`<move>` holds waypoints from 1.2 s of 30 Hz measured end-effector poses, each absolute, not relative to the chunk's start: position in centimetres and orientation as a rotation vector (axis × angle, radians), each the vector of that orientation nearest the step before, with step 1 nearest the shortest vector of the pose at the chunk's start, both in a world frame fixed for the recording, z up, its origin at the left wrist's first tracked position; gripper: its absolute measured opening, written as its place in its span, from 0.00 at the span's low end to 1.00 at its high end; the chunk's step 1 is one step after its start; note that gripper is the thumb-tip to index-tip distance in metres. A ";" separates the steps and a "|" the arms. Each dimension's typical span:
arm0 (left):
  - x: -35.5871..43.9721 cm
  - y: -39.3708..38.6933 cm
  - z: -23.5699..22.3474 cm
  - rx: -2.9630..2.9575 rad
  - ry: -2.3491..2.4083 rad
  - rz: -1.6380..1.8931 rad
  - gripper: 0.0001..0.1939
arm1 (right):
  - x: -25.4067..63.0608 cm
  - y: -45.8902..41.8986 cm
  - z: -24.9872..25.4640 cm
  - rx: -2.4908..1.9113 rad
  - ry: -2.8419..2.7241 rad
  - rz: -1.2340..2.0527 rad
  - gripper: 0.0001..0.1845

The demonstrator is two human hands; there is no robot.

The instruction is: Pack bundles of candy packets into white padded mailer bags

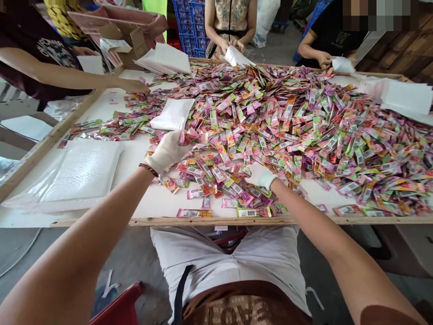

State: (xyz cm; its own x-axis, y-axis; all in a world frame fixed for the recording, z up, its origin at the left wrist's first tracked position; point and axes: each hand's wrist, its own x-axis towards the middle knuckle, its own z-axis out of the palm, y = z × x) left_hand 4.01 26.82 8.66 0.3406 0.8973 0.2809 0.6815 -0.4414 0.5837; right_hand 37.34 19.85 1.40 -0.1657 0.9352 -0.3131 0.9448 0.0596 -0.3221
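My left hand [168, 150], in a white glove, is closed with pink sachets [188, 136] at its fingertips, over the near left part of the heap. Just beyond it lies a white padded envelope [173, 113]. My right hand [260, 175], also gloved, is low among the small colourful sachets [233, 140]; its fingers are curled in, and what they grip is hidden. Several loose sachets, one of them a green and pink sachet [254, 212], rest by the near edge between my forearms.
A clear bag of white bubble envelopes [84, 169] lies on the left. A wooden rim [142, 222] borders the table. Three co-workers stand around it; one's hand [133, 86] reaches into the heap from the left. White envelope stacks [165, 58] stand at the back and right [407, 97].
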 end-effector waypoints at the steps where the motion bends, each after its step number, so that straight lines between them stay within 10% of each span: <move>1: 2.8 26.3 8.7 2.270 1.405 0.818 0.16 | 37.7 19.9 1.7 2.028 2.301 -0.757 0.12; 10: 0.0 22.0 5.6 2.411 1.461 0.516 0.17 | 36.9 22.0 2.9 2.189 2.251 -1.089 0.14; 25: -1.5 21.9 4.1 2.279 1.436 0.710 0.16 | 37.0 21.2 1.5 2.034 2.191 -0.661 0.08; 36: 0.3 22.0 0.9 2.845 1.255 0.401 0.14 | 32.1 25.1 1.9 2.470 2.450 -1.251 0.07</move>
State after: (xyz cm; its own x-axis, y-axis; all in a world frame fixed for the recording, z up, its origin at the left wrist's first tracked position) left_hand 0.27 21.96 0.92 0.6470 0.7271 0.2294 0.7256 -0.6796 0.1078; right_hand 32.08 25.09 1.89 -0.0243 0.9974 -0.0686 0.6405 -0.0372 -0.7671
